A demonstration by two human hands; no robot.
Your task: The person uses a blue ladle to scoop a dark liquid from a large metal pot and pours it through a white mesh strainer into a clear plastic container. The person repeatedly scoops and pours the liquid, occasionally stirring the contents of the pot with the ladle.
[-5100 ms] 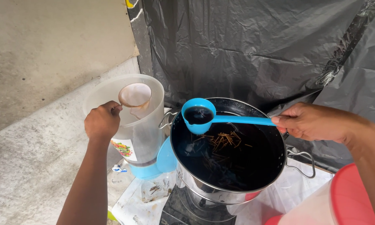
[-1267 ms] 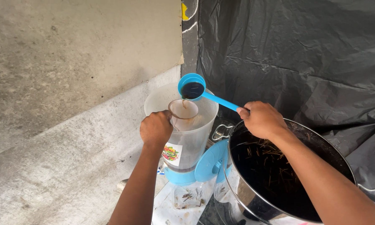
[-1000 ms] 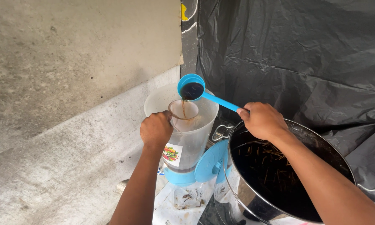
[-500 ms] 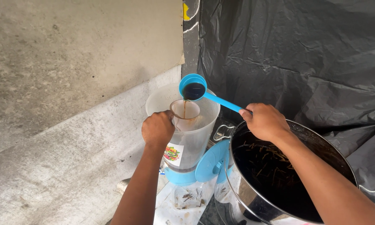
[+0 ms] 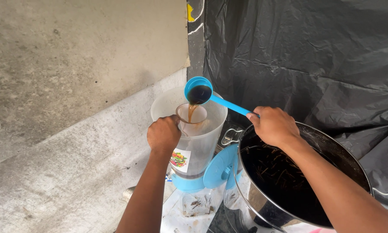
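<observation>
My right hand (image 5: 273, 126) grips the handle of a blue plastic ladle (image 5: 199, 90), tilted over a small strainer (image 5: 191, 113). A thin stream of dark brown liquid runs from the ladle into the strainer. My left hand (image 5: 164, 133) holds the strainer by its handle over the mouth of a tall translucent plastic jug (image 5: 198, 142) with a blue base and a coloured sticker. At the lower right stands a large steel pot (image 5: 245, 190) of dark liquid with thin stems floating in it.
A blue round lid (image 5: 220, 166) leans between jug and pot. Black plastic sheeting (image 5: 306, 56) hangs behind them. A grey concrete wall and ledge (image 5: 64, 129) fill the left. A white sheet with some debris (image 5: 194, 207) lies under the jug.
Five seconds ago the ladle was over the pot, full. It has since swung left over the strainer, and over the last second it has tipped further, so liquid now pours out.
</observation>
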